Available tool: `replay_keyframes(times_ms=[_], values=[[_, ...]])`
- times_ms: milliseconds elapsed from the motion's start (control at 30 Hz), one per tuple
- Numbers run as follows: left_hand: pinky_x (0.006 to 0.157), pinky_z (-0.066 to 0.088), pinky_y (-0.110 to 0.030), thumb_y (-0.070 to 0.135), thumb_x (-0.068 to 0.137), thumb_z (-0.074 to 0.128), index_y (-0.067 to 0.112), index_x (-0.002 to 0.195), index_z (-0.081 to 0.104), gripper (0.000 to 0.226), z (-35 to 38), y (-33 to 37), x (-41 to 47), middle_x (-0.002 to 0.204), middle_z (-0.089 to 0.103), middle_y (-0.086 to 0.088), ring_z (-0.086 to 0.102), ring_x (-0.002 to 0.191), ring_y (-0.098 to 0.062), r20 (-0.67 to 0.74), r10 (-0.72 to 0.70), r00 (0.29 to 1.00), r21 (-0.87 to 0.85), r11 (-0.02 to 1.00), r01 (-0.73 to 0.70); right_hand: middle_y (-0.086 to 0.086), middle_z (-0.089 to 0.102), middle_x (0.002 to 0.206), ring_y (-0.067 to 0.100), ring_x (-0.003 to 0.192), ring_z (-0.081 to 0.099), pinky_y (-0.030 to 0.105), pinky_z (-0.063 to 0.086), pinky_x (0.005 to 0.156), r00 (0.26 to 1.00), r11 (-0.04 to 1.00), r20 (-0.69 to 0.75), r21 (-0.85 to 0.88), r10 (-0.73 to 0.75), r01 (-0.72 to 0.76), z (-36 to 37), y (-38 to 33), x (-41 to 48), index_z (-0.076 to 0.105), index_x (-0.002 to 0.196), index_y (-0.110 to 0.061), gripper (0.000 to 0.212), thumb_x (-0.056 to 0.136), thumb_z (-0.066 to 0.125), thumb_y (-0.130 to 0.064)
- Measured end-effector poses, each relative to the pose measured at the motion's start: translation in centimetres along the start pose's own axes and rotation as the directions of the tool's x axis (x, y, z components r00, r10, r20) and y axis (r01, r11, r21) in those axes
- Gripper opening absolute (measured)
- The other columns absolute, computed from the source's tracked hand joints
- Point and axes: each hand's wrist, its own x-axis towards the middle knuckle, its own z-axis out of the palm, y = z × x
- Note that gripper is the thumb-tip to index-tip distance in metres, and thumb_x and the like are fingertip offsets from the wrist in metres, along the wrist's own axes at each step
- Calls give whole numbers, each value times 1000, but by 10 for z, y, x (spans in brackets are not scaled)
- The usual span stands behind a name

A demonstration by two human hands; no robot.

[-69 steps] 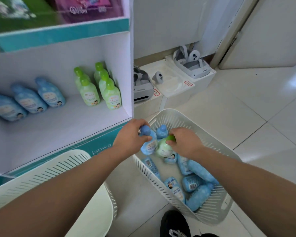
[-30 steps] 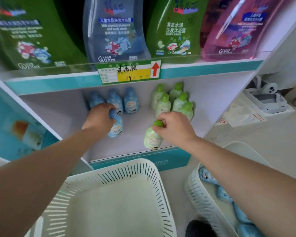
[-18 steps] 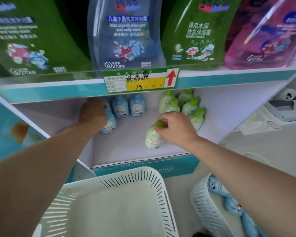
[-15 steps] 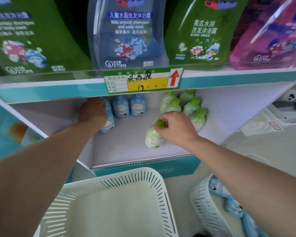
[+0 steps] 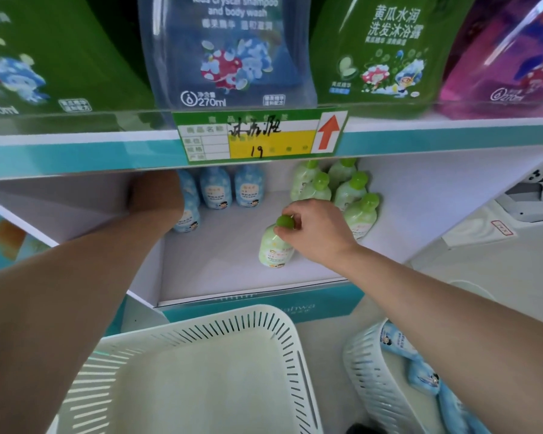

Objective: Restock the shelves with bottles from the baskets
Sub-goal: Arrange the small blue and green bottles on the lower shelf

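Green bottle [image 5: 275, 249] stands upright on the shelf [image 5: 226, 277], about mid-floor, nearer the front edge than the green group [image 5: 348, 195] at the back right. The right hand [image 5: 318, 233] pinches its cap [image 5: 284, 221] with curled fingertips and does not grip the body. Held only at the top, the bottle could rock as the fingers let go, and a fall forward would carry it over the front edge into the basket [image 5: 201, 333] below. The back of this hand is just beside the nearest bottle of the green group, so a wide pull-out could knock that one into its neighbours.

The left hand [image 5: 157, 198] is at the back left under the lip [image 5: 76, 158] of the shelf above. It is blurred and its fingers are hidden, so I cannot tell if it holds the blue bottle [image 5: 187, 219] just beside it. That bottle stands close to the blue row [image 5: 232, 191], and a nudge could topple several.

For room, there is bare floor between the two colour groups and along the front edge. The left wall crowds the left forearm and the lip caps any lift, so the safest exit looks low and straight toward the front
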Motion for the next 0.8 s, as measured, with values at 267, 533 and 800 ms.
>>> replay_keyframes(times_ms=[267, 533, 800], values=[[91, 45, -42, 13, 97, 39, 1, 118, 57, 30, 0, 2, -1, 121, 58, -24, 55, 111, -41, -4, -76, 997, -118, 990, 75, 1, 64, 75, 19, 70, 53, 25, 36, 60, 1000, 1000, -4, -17, 8, -8, -6, 11, -3, 70, 87, -16, 19, 81, 65, -33], [99, 38, -42, 12, 89, 57, 6, 125, 48, 37, -14, 26, -29, 132, 47, -20, 43, 122, -38, -79, -23, 997, -80, 997, 16, 2, 60, 70, 23, 69, 54, 29, 42, 60, 994, 990, 4, -87, 108, -107, -31, 41, -4, 68, 82, -14, 18, 80, 67, -33], [101, 36, -37, 12, 86, 60, 10, 125, 55, 39, 15, 53, -67, 123, 50, -16, 42, 117, -32, 65, 297, 953, 116, 946, -302, 1, 60, 79, 26, 85, 60, 25, 31, 63, 982, 973, -2, -133, 190, -188, -36, 62, 7, 68, 88, -18, 17, 82, 67, -34]])
